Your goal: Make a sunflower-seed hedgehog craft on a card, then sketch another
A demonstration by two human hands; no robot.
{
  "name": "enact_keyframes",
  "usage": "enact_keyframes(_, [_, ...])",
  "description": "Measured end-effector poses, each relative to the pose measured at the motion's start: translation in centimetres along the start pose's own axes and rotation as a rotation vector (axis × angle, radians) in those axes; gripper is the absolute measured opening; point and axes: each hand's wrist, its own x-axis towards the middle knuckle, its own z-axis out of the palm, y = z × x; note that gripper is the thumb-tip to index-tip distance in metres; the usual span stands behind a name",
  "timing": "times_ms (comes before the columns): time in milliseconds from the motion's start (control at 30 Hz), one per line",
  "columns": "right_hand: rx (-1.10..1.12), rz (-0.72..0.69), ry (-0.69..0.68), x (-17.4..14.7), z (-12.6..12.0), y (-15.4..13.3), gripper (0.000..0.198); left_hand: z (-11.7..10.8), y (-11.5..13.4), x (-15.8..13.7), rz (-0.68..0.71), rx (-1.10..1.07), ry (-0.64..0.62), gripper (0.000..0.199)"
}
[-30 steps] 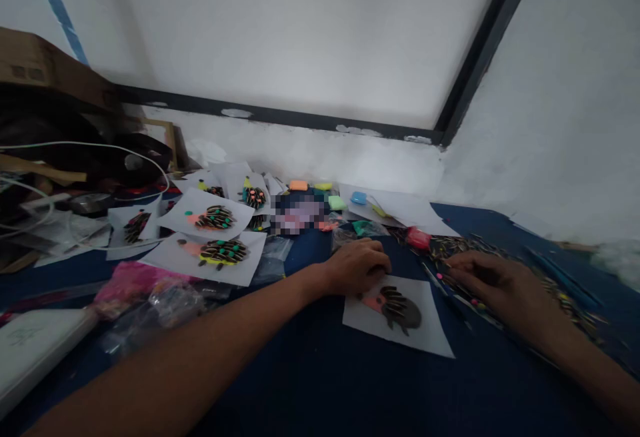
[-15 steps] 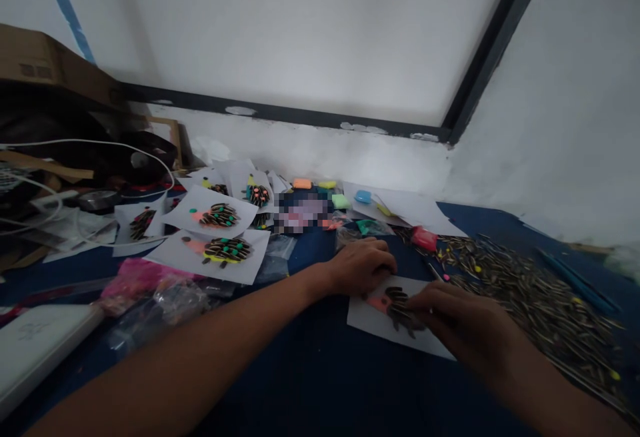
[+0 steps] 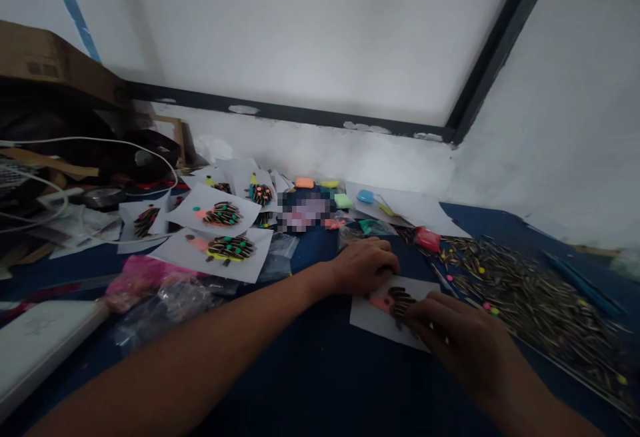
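A small white sheet of paper [image 3: 373, 324] lies on the dark blue table, with a hedgehog picture on it: a salmon-coloured clay head [image 3: 384, 302] and a back of striped sunflower seeds [image 3: 397, 292]. At the sheet's upper left edge, my left hand [image 3: 367, 264] holds the paper with curled fingers. From the right, my right hand [image 3: 457, 327] reaches over the sheet. Its thumb and fingertips are pinched together on a sunflower seed at the hedgehog's body, and they hide part of the picture.
On the right spreads a heap of loose sunflower seeds [image 3: 540, 297]. Several hedgehog sheets [image 3: 175, 257] lie at the left, near clear plastic bags [image 3: 170, 304] and a white box [image 3: 45, 344]. Coloured clay packs, including a red one [image 3: 427, 239], sit towards the wall.
The view has shifted slightly. My right hand has moved a little and uncovered more of the paper's upper right edge; my left hand stays at the upper left edge.
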Motion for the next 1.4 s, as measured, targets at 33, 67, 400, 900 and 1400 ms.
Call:
enact_keyframes(33, [-0.003,0.002,0.004,-0.01,0.06,0.06,0.028,0.00,0.00,0.00,0.000,0.003,0.001,0.017])
enact_keyframes(67, [-0.007,0.003,0.011,0.00,0.11,0.10,0.028,0.00,-0.01,-0.01,-0.001,0.004,0.003,0.017])
enact_keyframes(400, [-0.040,0.019,0.019,-0.01,0.02,-0.21,0.032,0.05,-0.08,-0.07,0.006,-0.003,0.006,0.017])
enact_keyframes(900, [-0.136,-0.011,0.045,0.21,0.31,-0.65,0.046,0.05,-0.13,-0.02,0.003,-0.001,0.007,0.017])
enact_keyframes(1400, [-0.107,0.015,-0.036,0.08,0.67,-0.21,0.034,-0.24,0.15,-0.05,-0.007,0.005,-0.020,0.017])
